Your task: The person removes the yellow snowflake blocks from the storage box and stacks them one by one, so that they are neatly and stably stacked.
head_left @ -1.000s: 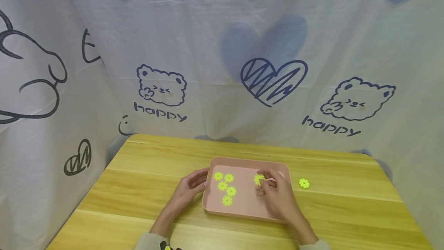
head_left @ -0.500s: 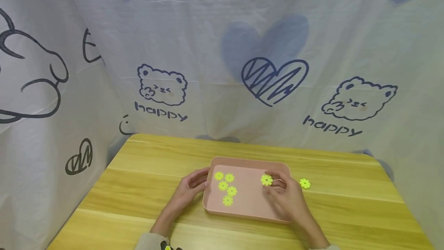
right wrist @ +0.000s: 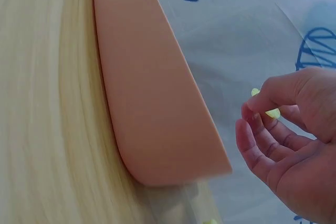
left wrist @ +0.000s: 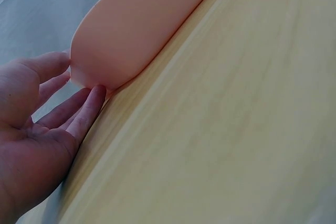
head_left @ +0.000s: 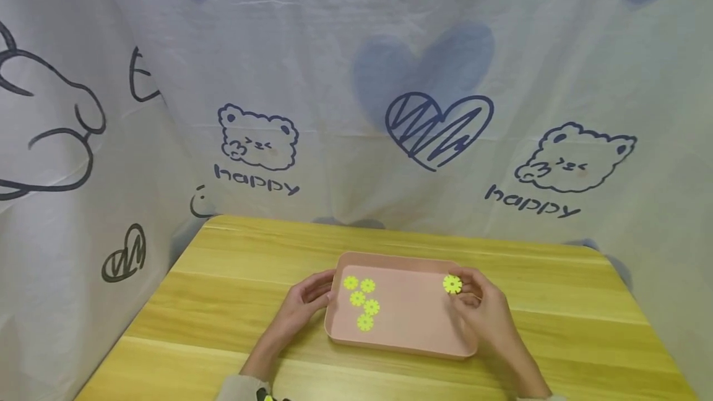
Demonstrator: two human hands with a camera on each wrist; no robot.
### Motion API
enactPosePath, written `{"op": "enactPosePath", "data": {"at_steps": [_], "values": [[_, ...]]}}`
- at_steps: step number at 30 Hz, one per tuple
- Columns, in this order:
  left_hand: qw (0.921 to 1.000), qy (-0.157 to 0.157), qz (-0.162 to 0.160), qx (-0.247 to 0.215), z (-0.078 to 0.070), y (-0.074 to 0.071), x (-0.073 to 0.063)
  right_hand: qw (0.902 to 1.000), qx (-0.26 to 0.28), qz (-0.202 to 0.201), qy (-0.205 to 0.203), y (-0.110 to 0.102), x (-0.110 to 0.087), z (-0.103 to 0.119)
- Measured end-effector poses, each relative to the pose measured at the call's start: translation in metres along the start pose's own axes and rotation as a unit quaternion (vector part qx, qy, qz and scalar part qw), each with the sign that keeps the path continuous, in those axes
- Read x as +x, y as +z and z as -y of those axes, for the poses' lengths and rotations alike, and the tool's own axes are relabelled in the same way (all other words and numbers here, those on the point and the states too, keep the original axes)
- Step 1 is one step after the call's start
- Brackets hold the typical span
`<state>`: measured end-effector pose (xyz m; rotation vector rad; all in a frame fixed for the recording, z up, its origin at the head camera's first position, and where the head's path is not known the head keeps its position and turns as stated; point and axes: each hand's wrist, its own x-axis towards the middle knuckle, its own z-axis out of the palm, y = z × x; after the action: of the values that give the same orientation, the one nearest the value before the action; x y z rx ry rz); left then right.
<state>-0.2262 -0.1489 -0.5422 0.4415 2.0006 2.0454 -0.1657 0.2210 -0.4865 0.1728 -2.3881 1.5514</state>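
My right hand [head_left: 489, 308] pinches a neon-yellow snowflake building disc [head_left: 452, 284], notched round its edge, over the right end of a pink tray [head_left: 412, 349]. In the right wrist view the thumb hides most of that disc. Several matching discs [head_left: 358, 298] lie apart from each other on the left part of the tray floor. At the tray's left end my left hand [head_left: 305, 302] rests against the outer wall. Its thumb is at the rim and its fairly straight fingers [left wrist: 95, 103] touch the wall low down, close to the table.
The tray stands on a light wooden table [head_left: 256, 252]. Behind and to the left hangs a pale curtain [head_left: 334, 48] printed with bears and hearts. A yellow bit [right wrist: 210, 222] shows at the bottom of the right wrist view.
My right hand has moved right with its disc, from over the tray floor to the tray's right end. It now hides the loose disc on the table. The left hand has stayed put.
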Motion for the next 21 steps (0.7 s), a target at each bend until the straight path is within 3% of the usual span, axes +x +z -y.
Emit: {"op": "enactPosePath", "data": {"at_steps": [7,13,21], "values": [[1.0,0.002,0.002,-0.003,0.0,0.0,0.0,0.9996,-0.025,-0.003,-0.009,-0.015,0.001,-0.01],[1.0,0.004,-0.004,-0.003,0.003,0.0,0.0,0.9962,-0.079,-0.027,-0.025,-0.026,0.001,-0.012],[1.0,0.002,-0.001,0.001,0.0,0.0,-0.001,0.9942,-0.099,-0.035,-0.022,-0.04,0.003,-0.017]]}}
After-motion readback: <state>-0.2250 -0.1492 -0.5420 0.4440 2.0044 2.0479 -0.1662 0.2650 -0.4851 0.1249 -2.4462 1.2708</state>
